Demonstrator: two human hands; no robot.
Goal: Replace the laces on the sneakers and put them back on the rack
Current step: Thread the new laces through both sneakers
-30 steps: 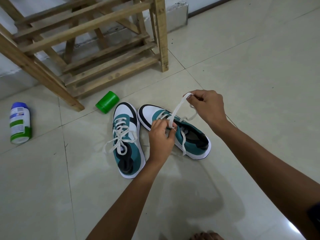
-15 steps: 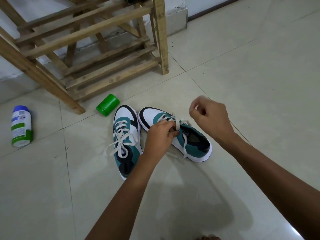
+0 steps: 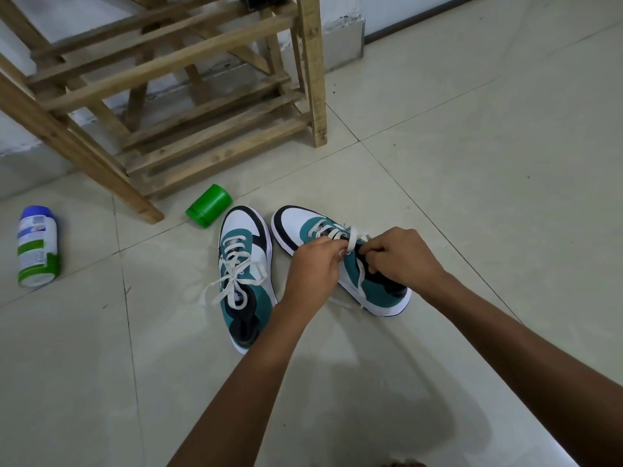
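Head view looks down on 2 sneakers lying side by side on the tiled floor [image 3: 472, 197], toes toward the rack [image 3: 209, 106]. Left sneaker [image 3: 246, 281] is fully laced, its bow tied and the loose ends trailing onto the floor. Right sneaker [image 3: 340, 261] is only partly laced. Left hand [image 3: 313, 264] has its fingers curled, pinching the lace [image 3: 352, 241] at the eyelets. Right hand [image 3: 401, 257] is curled too, its fingertips down at the same lace over the tongue; a strand hangs down the sneaker's side between both hands. Just beside the left sneaker's toe lies a green cap [image 3: 209, 210], near the rack's front leg. Well apart to the left lies a bottle [image 3: 35, 246] on its side.
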